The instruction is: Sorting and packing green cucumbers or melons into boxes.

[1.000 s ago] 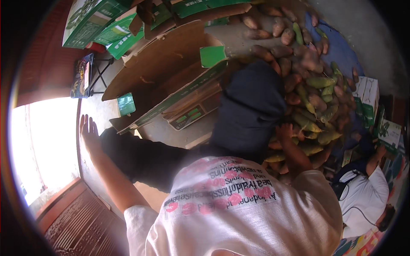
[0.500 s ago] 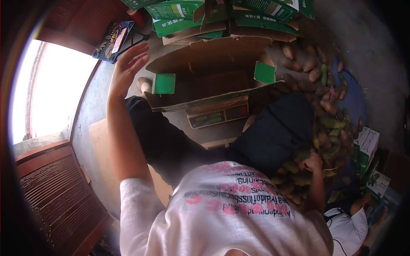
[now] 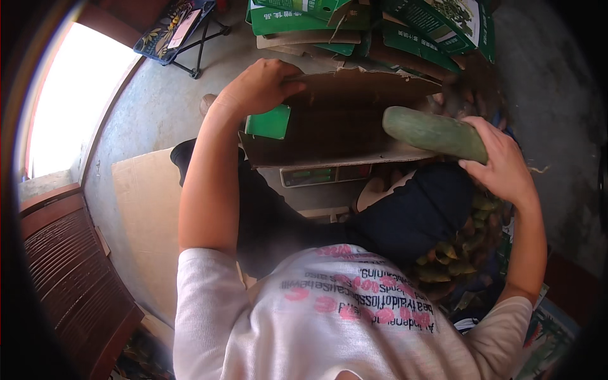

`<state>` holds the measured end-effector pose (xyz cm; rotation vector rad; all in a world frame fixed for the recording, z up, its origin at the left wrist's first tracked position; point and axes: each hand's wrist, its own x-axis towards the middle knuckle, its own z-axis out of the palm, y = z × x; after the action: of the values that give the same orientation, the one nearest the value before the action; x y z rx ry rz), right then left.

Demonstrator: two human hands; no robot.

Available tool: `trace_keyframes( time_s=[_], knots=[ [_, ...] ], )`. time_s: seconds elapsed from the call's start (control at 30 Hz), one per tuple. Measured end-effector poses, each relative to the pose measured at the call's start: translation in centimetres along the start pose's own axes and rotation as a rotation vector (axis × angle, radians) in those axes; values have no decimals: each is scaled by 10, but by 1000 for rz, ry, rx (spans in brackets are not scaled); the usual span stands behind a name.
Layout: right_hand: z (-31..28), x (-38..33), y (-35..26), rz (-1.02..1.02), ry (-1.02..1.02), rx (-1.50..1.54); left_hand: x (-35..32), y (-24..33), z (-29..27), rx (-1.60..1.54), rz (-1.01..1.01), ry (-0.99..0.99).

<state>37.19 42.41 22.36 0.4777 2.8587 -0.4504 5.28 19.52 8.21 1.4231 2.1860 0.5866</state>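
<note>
An open cardboard box [image 3: 342, 155] stands in front of me, brown inside with a green flap at its left end. At its far left edge, my left hand [image 3: 261, 87] has its fingers curled over the cardboard rim. A large, thick green cucumber [image 3: 430, 132] is held by one end in my right hand [image 3: 500, 155]. Its free end reaches over the right part of the box. Under the near side of the box, a scale [image 3: 326, 175] with a lit green display is partly visible.
Yellow-brown and green cucumbers [image 3: 453, 259] lie heaped at my right, beside my knee. Flattened green cartons [image 3: 310, 22] are stacked beyond the box. A folding stool [image 3: 168, 41] stands far left, a cardboard sheet [image 3: 149, 209] lies nearer, and a slatted wooden panel [image 3: 79, 272] is lower left.
My right hand has come up from the heap with the green cucumber to the box's right end. My left hand has moved right, from the air onto the box rim.
</note>
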Motion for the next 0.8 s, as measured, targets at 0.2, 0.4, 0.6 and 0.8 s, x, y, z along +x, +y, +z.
trace_keyframes(
  time_s=[0.2,0.4,0.6,0.8],
  knots=[
    [109,176,-58,-78,-684,-241,-7,-5,4,18,87,99],
    [260,242,-37,-343,-737,-63,-15,-5,1,13,58,94],
    [341,241,-12,-242,-1023,-212,-13,-5,4,31,55,130],
    [268,228,-36,-386,-989,-31,-14,-7,2,-13,60,156]
  ],
)
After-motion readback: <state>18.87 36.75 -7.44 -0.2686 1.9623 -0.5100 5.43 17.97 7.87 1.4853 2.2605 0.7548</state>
